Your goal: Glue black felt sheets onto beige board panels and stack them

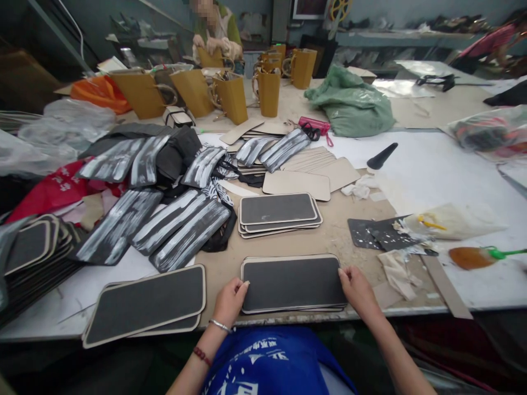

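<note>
In front of me at the table's edge lies a stack of dark rounded panels with beige borders (291, 282). My left hand (230, 300) pinches its left end, thumb on top. At the right end, my right hand (357, 288) grips the edge the same way. A smaller stack of like panels (276, 209) sits just beyond. To the left, a couple more dark panels (148, 302) overlap at the table's edge. Dark pieces smeared with white (191, 233) are spread past my left hand.
Brown box-like bags with handles (230, 99) stand at the back, where a person (216, 33) works. A green plastic bag (349, 101) lies back right. On the right are a glue bottle (473, 257), a speckled dark sheet (382, 235) and crumpled scraps (399, 274). Beige boards (296, 185) lie mid-table.
</note>
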A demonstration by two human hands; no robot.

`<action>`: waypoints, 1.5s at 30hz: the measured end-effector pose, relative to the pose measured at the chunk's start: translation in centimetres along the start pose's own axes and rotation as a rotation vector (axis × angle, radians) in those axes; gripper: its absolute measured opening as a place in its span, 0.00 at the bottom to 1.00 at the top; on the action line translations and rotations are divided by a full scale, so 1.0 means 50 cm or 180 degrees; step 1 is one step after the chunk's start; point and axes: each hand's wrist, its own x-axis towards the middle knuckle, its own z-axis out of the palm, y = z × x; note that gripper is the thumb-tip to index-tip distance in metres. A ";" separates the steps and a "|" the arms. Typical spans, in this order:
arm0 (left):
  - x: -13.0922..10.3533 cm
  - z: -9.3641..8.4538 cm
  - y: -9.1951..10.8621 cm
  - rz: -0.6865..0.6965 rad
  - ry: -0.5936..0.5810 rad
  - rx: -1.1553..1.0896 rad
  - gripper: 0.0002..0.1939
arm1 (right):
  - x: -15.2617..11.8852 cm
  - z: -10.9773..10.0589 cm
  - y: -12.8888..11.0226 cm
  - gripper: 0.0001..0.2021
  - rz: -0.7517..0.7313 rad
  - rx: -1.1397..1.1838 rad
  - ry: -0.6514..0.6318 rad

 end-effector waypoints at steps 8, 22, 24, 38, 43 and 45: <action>0.006 0.014 -0.010 -0.0058 0.0112 0.0249 0.17 | 0.000 0.021 0.006 0.09 -0.0205 -0.0284 0.0082; -0.005 0.023 0.015 -0.0264 0.0306 0.0786 0.14 | 0.010 0.033 0.019 0.08 -0.0224 -0.0472 0.0014; -0.006 0.024 0.014 -0.0275 0.0356 0.0753 0.14 | 0.013 0.034 0.023 0.09 -0.0222 -0.0473 -0.0038; -0.008 0.024 0.008 -0.0227 0.0393 0.0663 0.16 | 0.017 0.024 0.017 0.09 -0.0114 -0.0168 -0.0078; -0.005 0.028 0.003 -0.0161 0.0377 0.0693 0.16 | 0.024 0.022 0.021 0.09 -0.0067 -0.0126 -0.0113; -0.005 0.028 0.003 -0.0168 0.0366 0.0718 0.16 | 0.025 0.023 0.022 0.09 -0.0069 -0.0123 -0.0128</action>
